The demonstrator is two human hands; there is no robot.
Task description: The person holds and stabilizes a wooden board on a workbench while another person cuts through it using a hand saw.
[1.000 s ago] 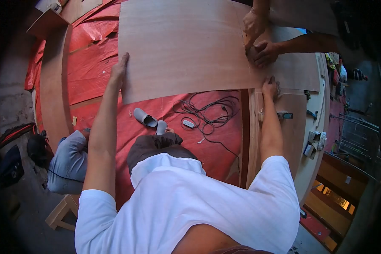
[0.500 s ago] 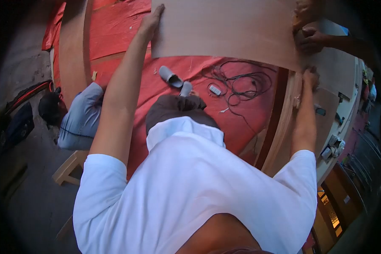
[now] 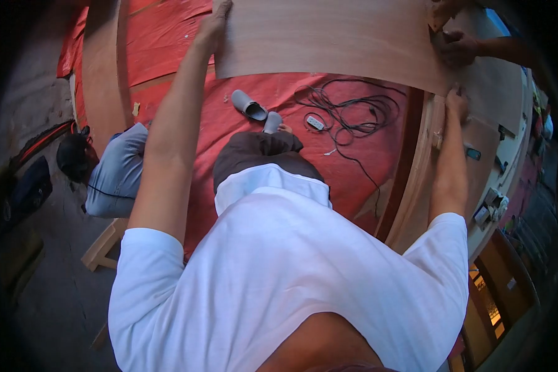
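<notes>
A wide plywood sheet spans the top of the view, above the red floor covering. My left hand grips its left edge, partly cut off by the top of the view. At the sheet's near right corner, my right hand is closed on the edge, over a wooden frame; its fingertips are hard to make out. Another person's hand rests on the sheet's right side, and that person's second hand is just above it, holding something I cannot make out.
A black cable coil and a white power strip lie on the red sheeting near a grey clog. Another person crouches at left, near a wooden stool. A bench edge with small tools runs along the right.
The plywood sheet has shifted slightly up and left in view, my left hand moving with it. My right hand has risen slightly. The other person's hands stay at the right side.
</notes>
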